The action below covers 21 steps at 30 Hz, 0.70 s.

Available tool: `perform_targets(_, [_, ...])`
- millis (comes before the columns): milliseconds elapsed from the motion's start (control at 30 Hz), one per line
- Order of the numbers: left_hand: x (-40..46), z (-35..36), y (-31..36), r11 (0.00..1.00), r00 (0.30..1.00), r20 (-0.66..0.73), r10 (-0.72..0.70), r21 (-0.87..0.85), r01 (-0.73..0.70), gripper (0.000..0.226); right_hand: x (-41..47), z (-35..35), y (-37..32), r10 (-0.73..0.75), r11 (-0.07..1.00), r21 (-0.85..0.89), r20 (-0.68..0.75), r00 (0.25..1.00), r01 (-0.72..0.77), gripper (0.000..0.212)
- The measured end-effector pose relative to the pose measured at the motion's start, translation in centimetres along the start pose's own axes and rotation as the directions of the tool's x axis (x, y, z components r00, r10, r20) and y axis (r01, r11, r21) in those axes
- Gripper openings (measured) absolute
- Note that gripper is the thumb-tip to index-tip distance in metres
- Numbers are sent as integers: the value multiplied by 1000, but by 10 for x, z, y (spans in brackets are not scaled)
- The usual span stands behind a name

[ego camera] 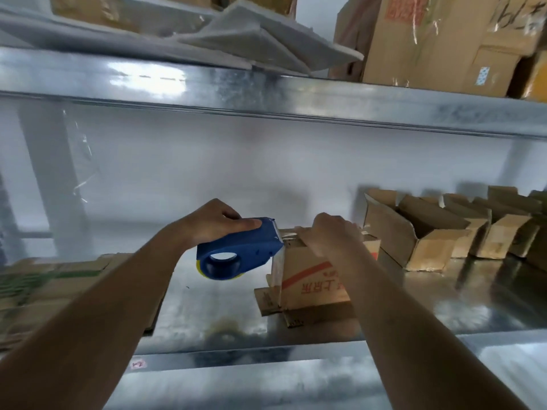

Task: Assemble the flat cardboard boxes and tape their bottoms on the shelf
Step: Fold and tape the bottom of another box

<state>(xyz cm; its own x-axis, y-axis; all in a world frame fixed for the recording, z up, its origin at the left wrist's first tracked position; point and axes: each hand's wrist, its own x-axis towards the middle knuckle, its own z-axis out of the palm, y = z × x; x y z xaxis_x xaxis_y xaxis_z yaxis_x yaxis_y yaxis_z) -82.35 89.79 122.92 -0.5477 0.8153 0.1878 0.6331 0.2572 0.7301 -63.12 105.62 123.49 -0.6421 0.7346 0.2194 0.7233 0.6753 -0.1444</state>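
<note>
A small cardboard box (pixel 313 279) with red print stands upside down on the metal shelf (pixel 213 309), its lower flaps splayed on the surface. My right hand (pixel 331 232) presses down on the box's upturned bottom, fingers curled over the flaps. My left hand (pixel 216 220) grips a blue tape dispenser (pixel 239 250) whose blade end meets the box's top left edge. A strip of clear tape (pixel 276 276) runs from the dispenser down the box's left side.
Several assembled open boxes (pixel 420 232) stand in a row at the back right of the shelf. A stack of flat cardboard (pixel 59 294) lies at the left. The upper shelf (pixel 266 96) carries foam sheets and large cartons overhead.
</note>
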Motion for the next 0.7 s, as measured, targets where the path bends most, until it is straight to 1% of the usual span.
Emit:
perform_targets(100, [-4,3,-7,999,1000,-27,-6,-44,5,50,-1,10,-4,85,996,24,48,995,-86,61])
perform_targets(167, [-6,4,-10,998,999,-43,-9,-63,6,46,0,13,-3,132,991,11,118,984,-134,73])
perform_targets(233, [-8,6,-14,997,999,-50,-1,-75,-3,43,2,14,-3,142,990,-1,175,974,-144,79])
perform_targets(333, [-12,6,-17,995,998,-57,-11,-97,6,41,3,14,-1,139,990,-7,220,966,-141,82])
perform_targets(467, [-16,6,-18,994,998,-63,-3,-108,-4,40,7,18,1,144,989,-14,235,961,-145,87])
perform_targets(567, [-20,0,-19,996,998,-55,-12,-84,7,41,8,21,3,144,989,4,227,963,-149,89])
perform_targets(700, [-24,-9,-18,999,996,-82,-26,-35,23,39,11,22,2,144,989,12,220,965,-151,87])
